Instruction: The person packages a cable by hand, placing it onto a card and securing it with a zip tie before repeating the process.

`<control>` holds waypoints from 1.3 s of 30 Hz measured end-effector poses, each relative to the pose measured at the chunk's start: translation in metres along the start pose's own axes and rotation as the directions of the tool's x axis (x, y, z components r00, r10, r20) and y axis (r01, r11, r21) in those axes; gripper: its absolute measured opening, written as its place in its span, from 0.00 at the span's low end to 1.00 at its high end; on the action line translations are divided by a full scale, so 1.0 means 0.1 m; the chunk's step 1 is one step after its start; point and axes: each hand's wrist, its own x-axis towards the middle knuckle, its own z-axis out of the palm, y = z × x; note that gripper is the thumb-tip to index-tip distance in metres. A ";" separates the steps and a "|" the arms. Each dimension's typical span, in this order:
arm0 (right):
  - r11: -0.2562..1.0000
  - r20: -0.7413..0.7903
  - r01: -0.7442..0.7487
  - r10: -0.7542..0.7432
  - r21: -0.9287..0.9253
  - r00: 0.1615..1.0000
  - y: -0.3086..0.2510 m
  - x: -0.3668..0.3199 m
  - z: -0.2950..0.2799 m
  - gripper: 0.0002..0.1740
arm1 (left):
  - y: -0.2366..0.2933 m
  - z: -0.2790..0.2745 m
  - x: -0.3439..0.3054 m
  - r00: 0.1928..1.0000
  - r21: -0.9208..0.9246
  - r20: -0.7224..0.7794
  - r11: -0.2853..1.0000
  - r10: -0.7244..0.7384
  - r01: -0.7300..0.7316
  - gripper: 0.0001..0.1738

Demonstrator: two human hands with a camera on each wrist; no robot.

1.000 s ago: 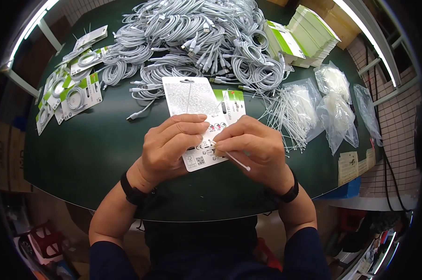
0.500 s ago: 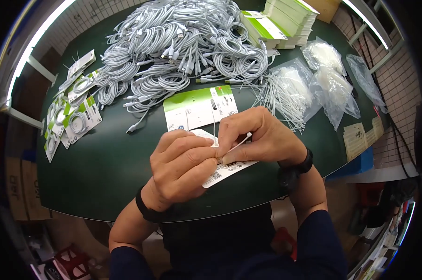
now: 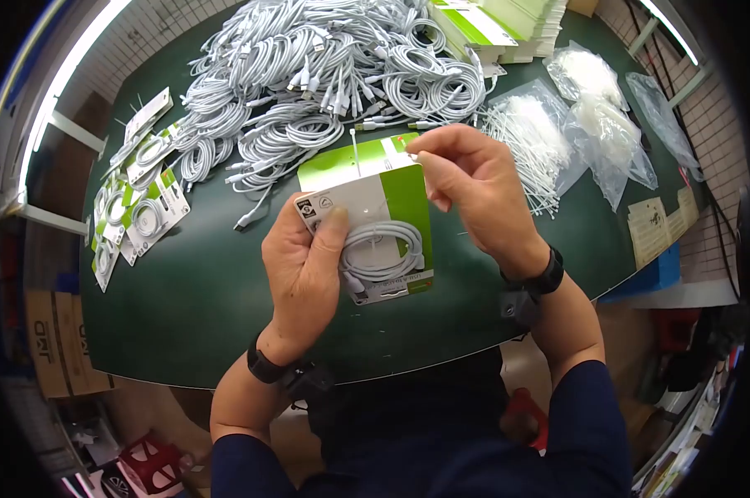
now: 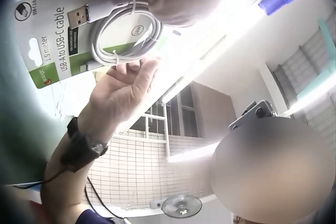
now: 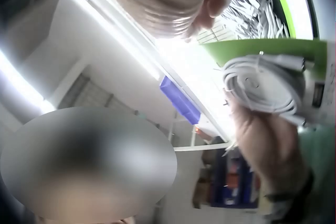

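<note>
My left hand (image 3: 304, 261) grips the left side of a white-and-green cable card (image 3: 404, 199), thumb on its front. A coiled white cable (image 3: 383, 272) lies against that front, bound with thin ties; the left wrist view shows its USB-A plug (image 4: 79, 17) and printed lettering. One white cable tie (image 3: 355, 153) stands up past the card's upper edge. Just behind lies another green-and-white card (image 3: 329, 162) on the table. My right hand (image 3: 483, 187), thumb and fingers bent, is at the held card's upper right corner; I cannot tell whether it pinches anything.
A big heap of white cables (image 3: 292, 66) covers the table's back. Finished cable cards (image 3: 147, 217) lie at left. Stacked cards (image 3: 483, 33) stand back right, with loose cable ties (image 3: 520, 149) and plastic bags (image 3: 603, 137) in front. Paper sheets (image 3: 645, 232) lie near the right edge.
The held card has turned from its printed back to its cable side. My left hand now grips its side with the thumb in front; my right hand has moved up and right, away from the tie.
</note>
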 end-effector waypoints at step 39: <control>0.308 0.498 0.811 -0.664 -0.497 0.557 0.30 -0.07 0.26 0.14 | -0.19 -0.21 0.06 0.960 -0.305 0.018 0.913 -0.278 0.270 0.15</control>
